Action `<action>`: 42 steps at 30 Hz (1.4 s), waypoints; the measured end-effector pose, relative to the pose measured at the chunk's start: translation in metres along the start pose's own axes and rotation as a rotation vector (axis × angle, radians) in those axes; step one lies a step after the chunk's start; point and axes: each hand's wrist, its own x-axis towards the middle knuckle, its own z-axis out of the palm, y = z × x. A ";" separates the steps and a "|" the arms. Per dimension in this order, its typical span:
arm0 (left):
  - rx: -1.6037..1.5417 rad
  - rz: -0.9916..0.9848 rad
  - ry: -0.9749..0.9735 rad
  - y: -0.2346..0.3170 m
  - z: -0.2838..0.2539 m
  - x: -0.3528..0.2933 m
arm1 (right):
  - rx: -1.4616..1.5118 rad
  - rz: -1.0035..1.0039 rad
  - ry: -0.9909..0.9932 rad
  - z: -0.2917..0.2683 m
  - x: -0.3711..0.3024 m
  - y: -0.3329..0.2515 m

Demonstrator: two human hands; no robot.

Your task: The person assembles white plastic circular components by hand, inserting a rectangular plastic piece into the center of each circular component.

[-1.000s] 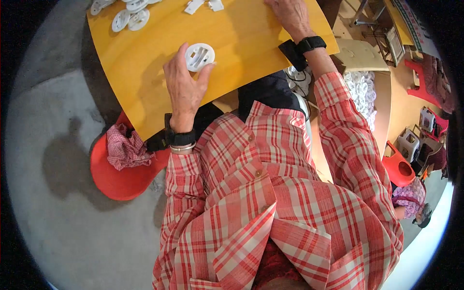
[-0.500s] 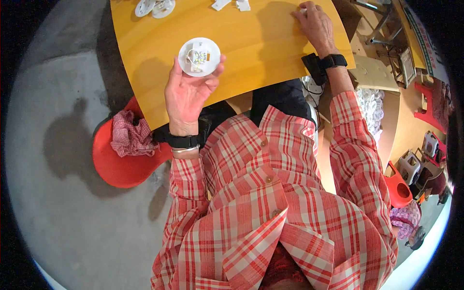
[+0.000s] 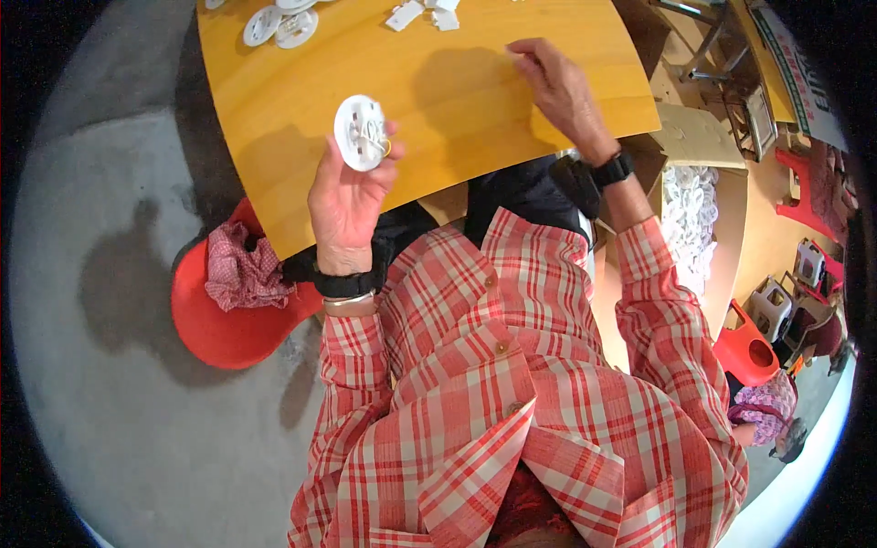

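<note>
My left hand grips a round white plastic disc by its edge, above the near left of the yellow table. The disc is tilted, showing white parts and a thin looped wire on one face. My right hand is over the right side of the table, apart from the disc. Its thumb and fingertips are drawn together; whatever they may hold is too small to make out. At the far left of the table lie several similar white discs. Small white rectangular pieces lie right of them.
The yellow table has its curved near edge before my lap. An open cardboard box of clear and white plastic parts stands at my right. On my left is a red chair with a checked cloth. A person sits far right.
The disc in my left hand has turned from facing up to a tilt, and sits slightly lower. My right hand has come nearer and leftward from the table's far right.
</note>
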 end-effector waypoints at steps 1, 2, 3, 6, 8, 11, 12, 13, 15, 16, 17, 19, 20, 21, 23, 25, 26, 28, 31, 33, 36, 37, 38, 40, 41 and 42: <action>-0.009 0.026 -0.009 0.001 -0.005 0.001 | 0.182 0.084 -0.038 0.005 -0.003 -0.006; -0.017 0.012 -0.018 0.000 -0.004 0.003 | 0.357 0.173 -0.072 0.007 -0.007 -0.010; 0.167 0.080 0.043 -0.001 -0.003 0.002 | 0.342 0.181 -0.065 0.007 -0.009 -0.014; 0.441 0.152 0.150 -0.009 0.013 0.006 | 0.638 0.504 -0.242 0.008 -0.012 -0.022; 0.792 0.267 0.265 -0.016 0.020 0.008 | 0.691 0.483 -0.242 0.009 -0.013 -0.028; 0.825 0.331 0.279 -0.022 0.025 0.010 | 0.707 0.482 -0.229 0.011 -0.016 -0.030; 0.825 0.327 0.284 -0.023 0.026 0.010 | 0.708 0.487 -0.232 0.009 -0.017 -0.031; 0.842 0.338 0.283 -0.024 0.026 0.010 | 0.734 0.499 -0.223 0.008 -0.017 -0.032; 0.860 0.346 0.286 -0.025 0.027 0.010 | 0.763 0.515 -0.216 0.005 -0.017 -0.034; 0.855 0.353 0.289 -0.026 0.028 0.011 | 0.780 0.519 -0.222 0.003 -0.016 -0.035; 0.851 0.360 0.290 -0.026 0.029 0.011 | 0.797 0.523 -0.227 0.003 -0.015 -0.037; 0.841 0.343 0.289 -0.025 0.028 0.009 | 0.812 0.529 -0.221 0.005 -0.016 -0.040; 0.830 0.325 0.284 -0.024 0.027 0.009 | 0.825 0.536 -0.212 0.006 -0.017 -0.041; 0.830 0.327 0.283 -0.025 0.028 0.009 | 0.825 0.534 -0.212 0.006 -0.017 -0.041; 0.875 0.317 0.250 -0.026 0.029 0.009 | 0.842 0.523 -0.221 0.005 -0.018 -0.041; 0.888 0.299 0.247 -0.025 0.031 0.009 | 0.843 0.480 -0.232 0.004 -0.017 -0.040; 0.901 0.282 0.248 -0.024 0.031 0.009 | 0.843 0.437 -0.247 0.003 -0.016 -0.040; 0.897 0.284 0.258 -0.025 0.032 0.008 | 0.816 0.420 -0.293 -0.003 -0.012 -0.042; 0.899 0.291 0.267 -0.025 0.031 0.007 | 0.800 0.377 -0.304 -0.003 -0.013 -0.045; 0.906 0.296 0.262 -0.024 0.030 0.007 | 0.809 0.349 -0.265 -0.002 -0.014 -0.046; 0.902 0.289 0.254 -0.024 0.032 0.008 | 0.836 0.346 -0.261 -0.003 -0.014 -0.047; 0.908 0.298 0.249 -0.024 0.033 0.008 | 0.845 0.347 -0.270 -0.004 -0.014 -0.047; 0.914 0.308 0.243 -0.024 0.033 0.008 | 0.854 0.349 -0.279 -0.004 -0.014 -0.047; 0.912 0.302 0.244 -0.025 0.035 0.006 | 0.868 0.361 -0.281 -0.005 -0.016 -0.048; 0.910 0.297 0.246 -0.024 0.035 0.006 | 0.881 0.373 -0.282 -0.006 -0.016 -0.049; 0.911 0.300 0.247 -0.024 0.034 0.007 | 0.882 0.370 -0.284 -0.006 -0.016 -0.049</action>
